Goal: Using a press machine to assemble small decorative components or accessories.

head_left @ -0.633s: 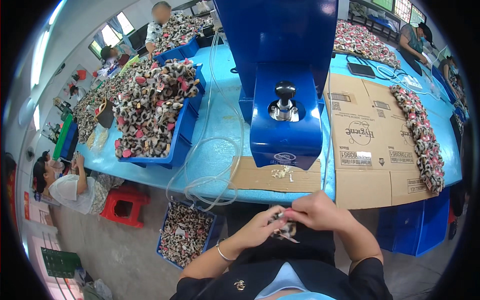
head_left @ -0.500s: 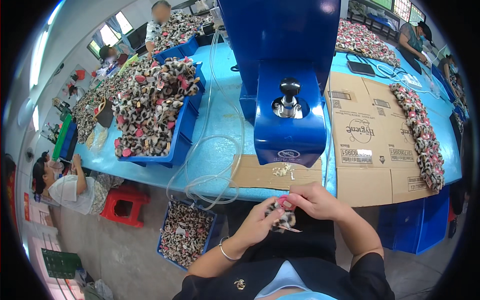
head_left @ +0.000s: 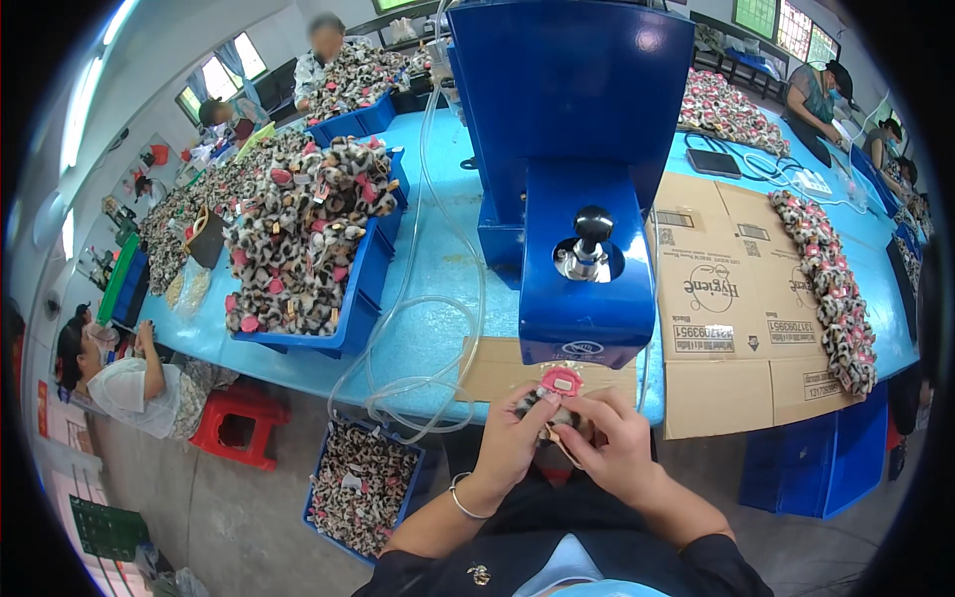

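Note:
Just in front of the blue machine's head [head_left: 587, 323], I hold a small spotted furry plush piece [head_left: 561, 381] in both hands. Its round pink patch with a pale label faces up at the far end. My left hand [head_left: 510, 446] is closed on its left side, the thumb pressed by the patch. From the right, the fingers of my right hand [head_left: 619, 450] are closed on the lower fur, near a thin pale strip. Much of the fur is hidden by my fingers. Beneath the machine's head, a flat cardboard piece [head_left: 497, 360] lies along the table edge.
A blue crate [head_left: 368, 284] heaped with similar plush stands left, beside looped clear tubing [head_left: 423, 368]. Right lies a cardboard sheet [head_left: 711, 383] with a row of plush pieces [head_left: 834, 289]. Another crate [head_left: 410, 493] sits on the floor near a red stool [head_left: 239, 428]. Several people work around.
The plush piece has moved away from my body, nearer the machine, its pink patch now turned up. My right hand has shifted from the patch to the lower fur. The view has tilted slightly.

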`<action>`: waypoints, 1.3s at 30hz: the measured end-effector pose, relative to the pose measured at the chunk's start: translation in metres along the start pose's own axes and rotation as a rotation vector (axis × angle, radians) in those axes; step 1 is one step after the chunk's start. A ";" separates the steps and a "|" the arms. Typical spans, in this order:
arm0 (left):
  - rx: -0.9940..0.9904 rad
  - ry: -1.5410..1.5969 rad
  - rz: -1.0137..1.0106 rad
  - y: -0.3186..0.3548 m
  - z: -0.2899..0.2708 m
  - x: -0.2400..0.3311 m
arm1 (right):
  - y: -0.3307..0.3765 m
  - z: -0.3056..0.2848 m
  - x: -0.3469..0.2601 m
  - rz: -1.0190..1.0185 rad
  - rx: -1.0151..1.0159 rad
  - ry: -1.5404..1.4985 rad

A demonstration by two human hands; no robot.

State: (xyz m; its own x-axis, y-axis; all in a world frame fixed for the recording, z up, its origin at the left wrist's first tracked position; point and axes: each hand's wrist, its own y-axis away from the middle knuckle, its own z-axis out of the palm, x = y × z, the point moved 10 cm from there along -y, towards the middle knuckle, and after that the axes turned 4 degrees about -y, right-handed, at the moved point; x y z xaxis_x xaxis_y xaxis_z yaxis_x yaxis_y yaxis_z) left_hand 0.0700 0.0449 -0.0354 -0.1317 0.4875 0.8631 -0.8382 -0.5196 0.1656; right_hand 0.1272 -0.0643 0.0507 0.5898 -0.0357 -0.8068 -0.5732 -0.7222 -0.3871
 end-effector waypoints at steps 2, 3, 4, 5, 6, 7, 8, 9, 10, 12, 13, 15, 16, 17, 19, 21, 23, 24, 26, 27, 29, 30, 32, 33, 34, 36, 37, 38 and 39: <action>0.013 0.050 0.010 -0.004 0.006 0.005 | 0.006 -0.006 0.000 -0.103 0.166 0.018; 0.031 0.101 0.016 -0.007 0.007 0.006 | 0.008 -0.008 0.005 -0.109 0.225 -0.017; 0.028 0.100 0.016 -0.010 0.009 0.007 | 0.006 -0.006 0.006 -0.109 0.227 -0.016; 0.049 0.133 0.012 -0.014 0.009 0.007 | 0.003 -0.009 0.007 -0.115 0.268 -0.025; 0.072 0.166 0.005 -0.016 0.007 0.006 | 0.001 -0.012 0.007 -0.118 0.308 -0.036; 0.072 0.164 0.003 -0.017 0.007 0.006 | -0.001 -0.010 0.008 -0.116 0.310 -0.037; 0.072 0.170 0.031 -0.017 0.005 0.010 | -0.003 -0.010 0.008 -0.120 0.318 -0.072; 0.071 0.176 0.061 -0.019 0.004 0.014 | -0.005 -0.010 0.009 -0.125 0.327 -0.106; 0.071 0.174 0.060 -0.019 0.007 0.016 | -0.006 -0.010 0.009 -0.124 0.329 -0.107; 0.130 0.221 0.072 -0.018 0.009 0.022 | -0.008 -0.011 0.004 -0.156 0.335 -0.090; 0.133 0.219 0.071 -0.017 0.011 0.024 | -0.009 -0.011 0.004 -0.154 0.334 -0.093; 0.153 0.217 0.093 -0.016 0.011 0.028 | -0.009 -0.012 0.002 -0.167 0.349 -0.118; 0.156 0.215 0.092 -0.015 0.010 0.028 | -0.010 -0.012 0.001 -0.165 0.349 -0.121; 0.144 0.215 0.099 -0.016 0.010 0.028 | -0.010 -0.013 0.000 -0.170 0.354 -0.119; 0.131 0.214 0.104 -0.015 0.011 0.029 | -0.010 -0.013 -0.001 -0.172 0.360 -0.116; 0.145 0.190 0.143 -0.013 0.014 0.036 | -0.010 -0.014 -0.001 -0.177 0.365 -0.125; 0.142 0.186 0.151 -0.013 0.013 0.036 | -0.010 -0.015 -0.002 -0.179 0.372 -0.122; 0.139 0.185 0.160 -0.013 0.014 0.037 | -0.010 -0.016 -0.003 -0.182 0.378 -0.117; 0.135 0.186 0.163 -0.013 0.016 0.039 | -0.010 -0.016 -0.001 -0.183 0.382 -0.123; 0.132 0.187 0.167 -0.013 0.017 0.040 | -0.009 -0.016 -0.001 -0.183 0.385 -0.130; 0.132 0.185 0.169 -0.012 0.016 0.040 | -0.010 -0.016 -0.001 -0.179 0.379 -0.137; 0.130 0.184 0.170 -0.012 0.017 0.040 | -0.010 -0.016 -0.001 -0.174 0.374 -0.143; 0.129 0.181 0.180 -0.012 0.018 0.042 | -0.010 -0.017 -0.003 -0.180 0.380 -0.141; 0.129 0.178 0.191 -0.012 0.018 0.043 | -0.011 -0.017 -0.004 -0.186 0.384 -0.141; 0.130 0.177 0.192 -0.012 0.018 0.043 | -0.010 -0.017 -0.004 -0.186 0.384 -0.142; 0.114 0.169 0.191 -0.013 0.017 0.042 | -0.010 -0.016 -0.002 -0.182 0.389 -0.137; 0.114 0.168 0.192 -0.013 0.016 0.042 | -0.010 -0.016 -0.003 -0.183 0.390 -0.138; 0.110 0.164 0.191 -0.014 0.015 0.041 | -0.011 -0.016 -0.002 -0.180 0.388 -0.144; 0.107 0.161 0.189 -0.014 0.015 0.041 | -0.011 -0.016 -0.002 -0.176 0.386 -0.151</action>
State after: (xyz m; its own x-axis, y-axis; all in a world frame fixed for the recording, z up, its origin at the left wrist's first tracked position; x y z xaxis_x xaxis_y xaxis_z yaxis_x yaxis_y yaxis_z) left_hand 0.0843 0.0611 0.0046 -0.3703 0.4758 0.7978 -0.7313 -0.6789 0.0654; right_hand 0.1414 -0.0670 0.0633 0.6243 0.1863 -0.7587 -0.6587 -0.3965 -0.6394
